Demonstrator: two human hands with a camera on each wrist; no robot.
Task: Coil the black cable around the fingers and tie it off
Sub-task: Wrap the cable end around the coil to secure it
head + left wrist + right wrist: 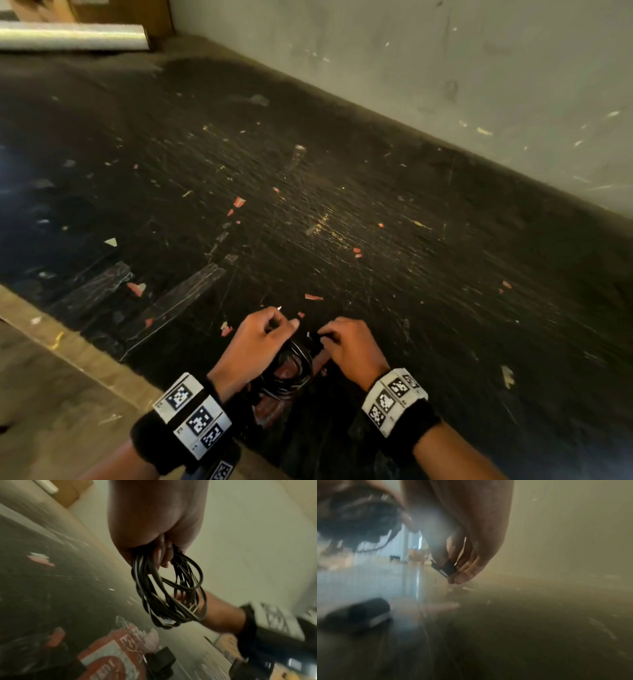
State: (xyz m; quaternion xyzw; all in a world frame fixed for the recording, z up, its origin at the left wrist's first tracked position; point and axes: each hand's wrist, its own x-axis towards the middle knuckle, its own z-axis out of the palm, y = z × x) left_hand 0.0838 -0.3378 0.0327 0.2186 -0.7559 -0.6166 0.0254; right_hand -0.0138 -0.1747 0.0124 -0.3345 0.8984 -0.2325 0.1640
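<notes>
The black cable (291, 371) is wound into a loose coil of several loops, held low between both hands above the dark table (342, 205). My left hand (274, 329) grips the coil from above. In the left wrist view the loops (168, 592) hang from its curled fingers (163, 557). My right hand (329, 337) is just right of the coil. In the right wrist view its fingertips (462, 577) pinch the cable's small black connector end (449, 568). The blurred coil (356, 520) shows at upper left there.
A black plug-like block (161, 660) (361, 612) lies on the table beside a red and white sticker (109, 655). Tape scraps dot the scratched surface. A wall (479, 85) runs along the right. A roll of clear film (72, 36) lies far left. The table edge (68, 346) is near left.
</notes>
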